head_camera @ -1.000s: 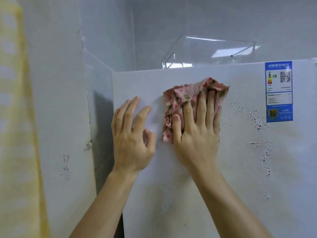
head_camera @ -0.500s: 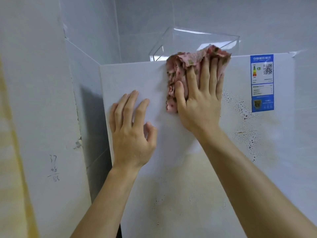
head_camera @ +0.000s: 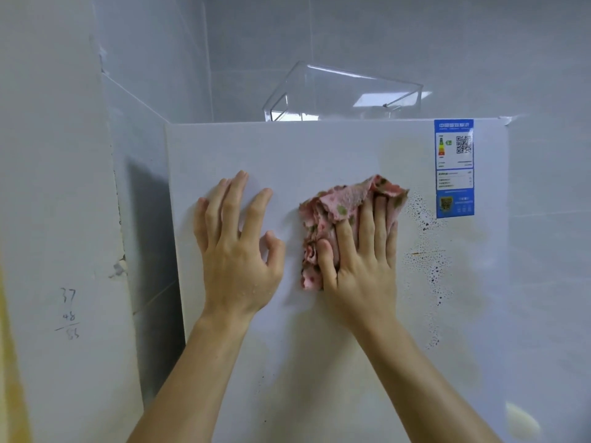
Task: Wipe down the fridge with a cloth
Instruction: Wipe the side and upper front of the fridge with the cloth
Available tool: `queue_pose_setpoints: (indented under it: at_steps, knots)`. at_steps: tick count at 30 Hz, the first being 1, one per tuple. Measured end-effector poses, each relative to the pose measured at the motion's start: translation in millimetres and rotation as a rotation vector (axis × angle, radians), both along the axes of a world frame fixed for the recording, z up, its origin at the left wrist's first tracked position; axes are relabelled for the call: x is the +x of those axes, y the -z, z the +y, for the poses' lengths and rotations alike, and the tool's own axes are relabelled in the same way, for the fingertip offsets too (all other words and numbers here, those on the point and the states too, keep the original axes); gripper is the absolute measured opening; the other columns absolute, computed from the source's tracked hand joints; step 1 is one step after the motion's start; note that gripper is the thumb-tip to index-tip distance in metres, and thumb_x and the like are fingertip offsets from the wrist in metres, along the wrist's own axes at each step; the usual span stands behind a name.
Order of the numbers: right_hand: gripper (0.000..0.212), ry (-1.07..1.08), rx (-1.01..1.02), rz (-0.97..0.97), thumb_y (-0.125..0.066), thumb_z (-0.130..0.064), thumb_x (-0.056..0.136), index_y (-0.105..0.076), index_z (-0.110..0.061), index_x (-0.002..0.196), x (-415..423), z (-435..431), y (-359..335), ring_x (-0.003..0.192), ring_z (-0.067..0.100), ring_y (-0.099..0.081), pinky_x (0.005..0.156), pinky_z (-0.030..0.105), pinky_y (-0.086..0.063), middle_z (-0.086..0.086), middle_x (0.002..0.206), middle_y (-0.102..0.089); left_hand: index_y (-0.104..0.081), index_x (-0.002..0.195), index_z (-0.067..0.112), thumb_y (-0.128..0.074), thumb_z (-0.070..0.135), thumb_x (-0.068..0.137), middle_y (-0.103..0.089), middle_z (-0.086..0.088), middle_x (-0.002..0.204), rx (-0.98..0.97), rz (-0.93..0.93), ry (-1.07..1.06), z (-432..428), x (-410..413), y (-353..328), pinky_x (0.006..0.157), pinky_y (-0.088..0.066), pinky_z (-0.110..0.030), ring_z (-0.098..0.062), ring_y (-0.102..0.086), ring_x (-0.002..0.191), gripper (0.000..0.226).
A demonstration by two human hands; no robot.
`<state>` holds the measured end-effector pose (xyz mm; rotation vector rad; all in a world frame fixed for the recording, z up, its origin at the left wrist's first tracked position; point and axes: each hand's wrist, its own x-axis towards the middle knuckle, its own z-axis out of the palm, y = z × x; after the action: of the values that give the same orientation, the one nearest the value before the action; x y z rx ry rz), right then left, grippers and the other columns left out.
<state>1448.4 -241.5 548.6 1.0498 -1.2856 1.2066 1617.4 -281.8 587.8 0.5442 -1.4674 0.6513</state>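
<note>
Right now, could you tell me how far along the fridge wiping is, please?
Done: the fridge front around the left hand looks clean. In hand: the right hand presses the pink cloth flat on it. Left: dark speckles right of the cloth, beneath the blue label, and fainter specks lower down.

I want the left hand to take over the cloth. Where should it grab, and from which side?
Pinch the bunched left edge of the cloth, coming from the left. Those folds stick out past the thumb of the right hand, so fingers could likely close on them; the rest lies pressed flat against the fridge door. The left hand rests just beside that edge.
</note>
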Motion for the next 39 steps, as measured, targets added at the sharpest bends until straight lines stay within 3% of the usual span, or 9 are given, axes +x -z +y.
queue_pose_setpoints:
  at_steps: [5,11,21,26,31,35,39]
  knots:
    - [0.049,0.001,-0.043,-0.023,-0.046,-0.044,0.106,-0.06,-0.015,0.142,-9,-1,-16,0.158,0.036,-0.022,0.13,0.052,-0.015,0.019,0.168,-0.03,-0.062,0.14,0.012,-0.062,0.013,0.084,-0.045,-0.014,0.161,0.009,-0.034,-0.012,8,-21,2,0.127,-0.019,-0.056,-0.034,-0.036,0.151,0.056]
    - [0.058,-0.027,-0.047,-0.078,-0.036,-0.047,0.108,-0.041,-0.02,0.159,-45,6,-86,0.161,0.032,-0.013,0.132,0.049,-0.006,0.015,0.172,-0.021,-0.058,0.144,0.015,-0.06,0.016,0.084,-0.042,-0.013,0.162,0.033,-0.024,-0.042,12,-40,-3,0.126,-0.016,-0.06,-0.03,-0.03,0.154,0.06]
    - [0.046,-0.019,-0.046,-0.041,-0.045,-0.039,0.107,-0.06,-0.013,0.142,-60,9,-29,0.159,0.036,-0.019,0.13,0.055,-0.016,0.02,0.168,-0.03,-0.057,0.144,0.013,-0.058,0.021,0.085,-0.042,-0.013,0.162,0.044,0.045,-0.091,13,-59,-3,0.125,-0.014,-0.063,-0.032,-0.032,0.153,0.06]
    - [0.04,-0.046,-0.011,-0.016,-0.048,-0.038,0.106,-0.063,-0.012,0.132,-65,15,0,0.16,0.036,-0.017,0.13,0.053,-0.013,0.021,0.168,-0.029,-0.056,0.147,0.016,-0.056,0.025,0.088,-0.039,-0.012,0.165,0.037,0.033,-0.09,13,-65,-1,0.125,-0.009,-0.066,-0.028,-0.028,0.156,0.059]
    - [0.042,-0.035,-0.092,-0.015,-0.048,-0.04,0.106,-0.064,-0.014,0.135,-72,12,-28,0.158,0.038,-0.023,0.13,0.053,-0.015,0.021,0.167,-0.032,-0.057,0.147,0.019,-0.059,0.029,0.087,-0.039,-0.012,0.165,0.036,0.037,-0.1,14,-69,-2,0.125,-0.007,-0.066,-0.03,-0.029,0.156,0.061]
    - [0.051,-0.044,-0.068,-0.097,-0.037,-0.044,0.108,-0.055,-0.019,0.148,-83,15,-78,0.16,0.033,-0.016,0.131,0.047,-0.004,0.015,0.171,-0.024,-0.056,0.148,0.022,-0.059,0.027,0.086,-0.038,-0.009,0.165,0.06,0.034,-0.092,16,-73,-3,0.125,-0.005,-0.068,-0.031,-0.027,0.156,0.062]
    - [0.051,-0.063,-0.05,-0.087,-0.036,-0.046,0.108,-0.054,-0.02,0.149,-91,17,-89,0.161,0.031,-0.014,0.132,0.046,-0.004,0.013,0.172,-0.023,-0.055,0.148,0.024,-0.057,0.026,0.085,-0.037,-0.007,0.166,0.073,0.028,-0.101,18,-80,-5,0.124,-0.004,-0.068,-0.032,-0.025,0.157,0.063]
